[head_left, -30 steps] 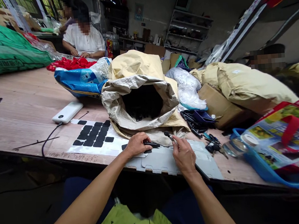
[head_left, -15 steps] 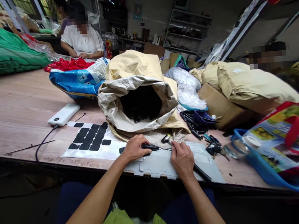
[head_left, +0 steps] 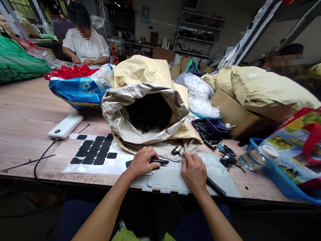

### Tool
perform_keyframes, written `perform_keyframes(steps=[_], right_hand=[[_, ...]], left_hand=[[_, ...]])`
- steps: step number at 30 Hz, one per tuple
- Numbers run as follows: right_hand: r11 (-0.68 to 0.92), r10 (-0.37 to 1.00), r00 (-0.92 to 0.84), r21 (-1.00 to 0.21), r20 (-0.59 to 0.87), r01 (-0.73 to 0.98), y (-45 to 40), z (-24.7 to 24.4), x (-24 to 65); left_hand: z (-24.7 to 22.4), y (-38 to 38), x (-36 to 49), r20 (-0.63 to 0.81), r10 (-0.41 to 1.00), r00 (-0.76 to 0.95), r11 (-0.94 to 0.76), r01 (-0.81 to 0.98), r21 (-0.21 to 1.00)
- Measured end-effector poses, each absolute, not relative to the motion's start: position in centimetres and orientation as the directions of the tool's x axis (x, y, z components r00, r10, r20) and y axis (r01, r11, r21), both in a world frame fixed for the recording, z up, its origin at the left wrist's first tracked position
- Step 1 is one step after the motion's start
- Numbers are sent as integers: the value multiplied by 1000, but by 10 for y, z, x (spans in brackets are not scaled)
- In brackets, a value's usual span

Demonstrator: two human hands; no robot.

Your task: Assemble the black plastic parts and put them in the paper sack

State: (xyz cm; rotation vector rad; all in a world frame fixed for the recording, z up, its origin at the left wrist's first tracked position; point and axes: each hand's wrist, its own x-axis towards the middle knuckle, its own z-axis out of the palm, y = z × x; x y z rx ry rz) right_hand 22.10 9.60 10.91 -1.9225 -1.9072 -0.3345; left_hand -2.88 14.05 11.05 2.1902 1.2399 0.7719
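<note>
My left hand [head_left: 142,162] is closed around a slim black pen-like piece [head_left: 160,160], held low over a grey sheet [head_left: 168,178] at the table's front edge. The fingers hide part of that piece. In my right hand [head_left: 194,171] is a small hammer [head_left: 176,150], gripped by its metal shaft near the head. Its black handle [head_left: 215,186] sticks out below the hand, over the grey sheet. The hammer head lies to the right of the black piece, apart from it. Just behind both hands gapes the mouth of a large tan sack [head_left: 147,136], dark inside with small black pieces.
Left of the sack lies a white sheet of black stickers [head_left: 95,150], near a white power bank [head_left: 65,126] with a cable. To the right are black parts [head_left: 205,131], keys [head_left: 228,159], a clear jar [head_left: 252,160] and a blue basket [head_left: 295,183]. Co-workers sit behind.
The whole view has shifted slightly to the left. Both hands keep their holds on the black piece and the hammer, with hardly any movement over the grey sheet.
</note>
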Motion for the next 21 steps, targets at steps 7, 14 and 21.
perform_keyframes(steps=[7,14,21], right_hand=[[15,894,36,-111,447,994,97,108,221],[17,894,30,-101,446,995,97,109,221],[4,898,38,-94,438,996,98,108,221]], left_hand=[[128,130,-31,220,885,409,-380,365,850],[144,56,-26,-123,402,907,164,62,985],[-12,38,-7,-569,490,660,350,449,822]])
